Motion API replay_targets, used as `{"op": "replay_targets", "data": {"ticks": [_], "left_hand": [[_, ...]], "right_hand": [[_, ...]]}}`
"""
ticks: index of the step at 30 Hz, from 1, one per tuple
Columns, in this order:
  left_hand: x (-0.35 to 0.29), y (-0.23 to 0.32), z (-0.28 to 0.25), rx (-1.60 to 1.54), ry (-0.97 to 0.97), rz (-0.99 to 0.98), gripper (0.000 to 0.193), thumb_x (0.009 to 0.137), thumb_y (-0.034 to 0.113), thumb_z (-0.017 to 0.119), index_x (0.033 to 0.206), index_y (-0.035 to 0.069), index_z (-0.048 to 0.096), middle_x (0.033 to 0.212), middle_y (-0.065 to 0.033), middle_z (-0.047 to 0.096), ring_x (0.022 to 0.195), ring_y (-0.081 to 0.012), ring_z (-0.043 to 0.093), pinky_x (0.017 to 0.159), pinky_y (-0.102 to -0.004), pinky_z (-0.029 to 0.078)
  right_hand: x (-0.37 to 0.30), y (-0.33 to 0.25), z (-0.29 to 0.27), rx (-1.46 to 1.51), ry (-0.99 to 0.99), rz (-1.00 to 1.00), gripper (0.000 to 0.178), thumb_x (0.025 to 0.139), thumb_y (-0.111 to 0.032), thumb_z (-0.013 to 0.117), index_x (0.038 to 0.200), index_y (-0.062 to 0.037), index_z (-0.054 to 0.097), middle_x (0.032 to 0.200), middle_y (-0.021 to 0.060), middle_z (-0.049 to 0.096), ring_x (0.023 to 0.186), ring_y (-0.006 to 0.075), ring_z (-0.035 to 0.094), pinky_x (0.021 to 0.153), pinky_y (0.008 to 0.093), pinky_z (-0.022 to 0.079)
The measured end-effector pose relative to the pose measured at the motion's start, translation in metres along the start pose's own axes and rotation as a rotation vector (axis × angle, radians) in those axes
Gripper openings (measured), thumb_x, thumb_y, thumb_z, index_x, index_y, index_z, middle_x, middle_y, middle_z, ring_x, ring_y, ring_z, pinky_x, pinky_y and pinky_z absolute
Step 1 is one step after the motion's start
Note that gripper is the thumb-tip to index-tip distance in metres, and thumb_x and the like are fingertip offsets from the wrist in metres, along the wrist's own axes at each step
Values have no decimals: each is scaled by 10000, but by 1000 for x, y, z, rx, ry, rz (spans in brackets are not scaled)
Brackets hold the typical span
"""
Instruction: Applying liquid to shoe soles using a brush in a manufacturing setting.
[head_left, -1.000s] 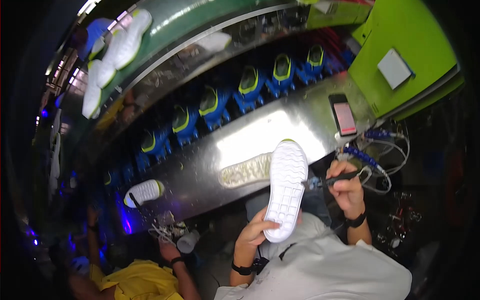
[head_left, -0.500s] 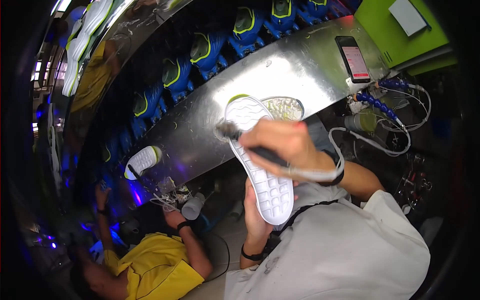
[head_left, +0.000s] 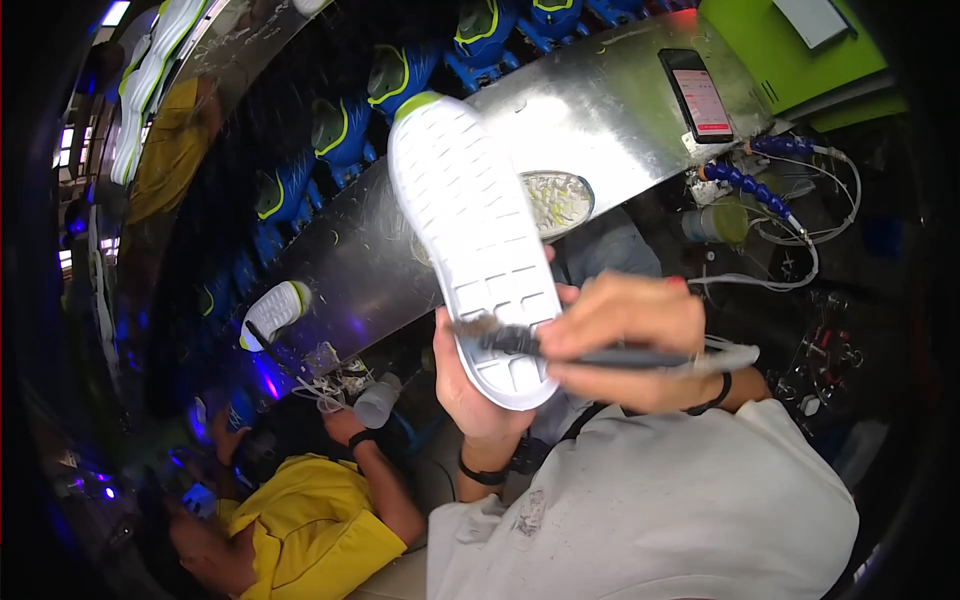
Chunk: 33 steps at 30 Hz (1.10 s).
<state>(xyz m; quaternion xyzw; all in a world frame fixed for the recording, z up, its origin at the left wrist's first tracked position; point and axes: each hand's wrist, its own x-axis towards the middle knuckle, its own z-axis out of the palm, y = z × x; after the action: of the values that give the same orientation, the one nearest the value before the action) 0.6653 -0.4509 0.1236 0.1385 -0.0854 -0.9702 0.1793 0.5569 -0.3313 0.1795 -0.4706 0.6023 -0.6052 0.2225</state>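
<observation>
- Since half a second ago, the white shoe sole (head_left: 478, 240) has risen closer to the camera, toe end now pointing up and left.
- Behind it runs a shiny metal table (head_left: 600, 110) with a phone (head_left: 697, 93) and a second sole (head_left: 556, 200) lying on it; blue-and-green shoes (head_left: 345, 130) line the far side.
- Left hand (head_left: 475, 385) is wrapped around the sole's heel end from below.
- Right hand (head_left: 625, 335) is closed around a dark brush tool (head_left: 560, 350), tip touching the heel tread.
- Both forearms come up from the lower edge.
- Nearby, a person in yellow (head_left: 300, 525) works at the table.
</observation>
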Motion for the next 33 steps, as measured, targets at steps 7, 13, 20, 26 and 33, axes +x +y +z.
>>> {"op": "replay_targets", "data": {"ticks": [7, 13, 20, 26, 33], "left_hand": [[14, 49, 23, 60, -218, -367, 612, 1024, 286, 353, 1526, -56, 270, 1486, -217, 448, 1270, -283, 557, 1106, -351, 402], [-13, 139, 45, 235, -118, -512, 675, 960, 359, 478, 1438, -102, 355, 1323, -333, 537, 1095, -423, 651, 930, -501, 554], [-12, 35, -37, -275, -199, -223, 803, 969, 585, 369, 1575, 80, 216, 1580, -213, 297, 1416, -476, 323, 1078, -698, 312], [-20, -12, -34, -104, 46, -62, 777, 957, 534, 348, 1576, 86, 211, 1558, -190, 345, 1397, -470, 357, 1089, -697, 304], [-27, -11, -42, 73, 334, 98, 676, 962, 447, 310, 1484, 23, 382, 1431, -187, 498, 1286, -325, 521, 1107, -430, 398]], "right_hand": [[5, -15, -9, 101, -48, 2, 304, 701, 61, 834, 987, 21, 740, 1019, 184, 728, 880, 222, 731, 786, 307, 575], [-8, -3, 20, 582, -534, -35, 187, 828, 30, 734, 1010, 42, 691, 981, 126, 683, 832, 257, 695, 699, 302, 547], [-11, 20, -34, 284, 194, 208, 259, 694, 33, 821, 932, 1, 721, 926, 184, 734, 805, 200, 662, 717, 302, 504], [42, 15, -37, -406, 261, -157, 306, 673, 0, 828, 967, -23, 742, 873, 72, 749, 777, 185, 618, 720, 306, 462], [38, 39, 21, -183, -68, -285, 200, 697, -53, 811, 883, -31, 741, 813, 40, 707, 738, 171, 636, 670, 286, 426]]}}
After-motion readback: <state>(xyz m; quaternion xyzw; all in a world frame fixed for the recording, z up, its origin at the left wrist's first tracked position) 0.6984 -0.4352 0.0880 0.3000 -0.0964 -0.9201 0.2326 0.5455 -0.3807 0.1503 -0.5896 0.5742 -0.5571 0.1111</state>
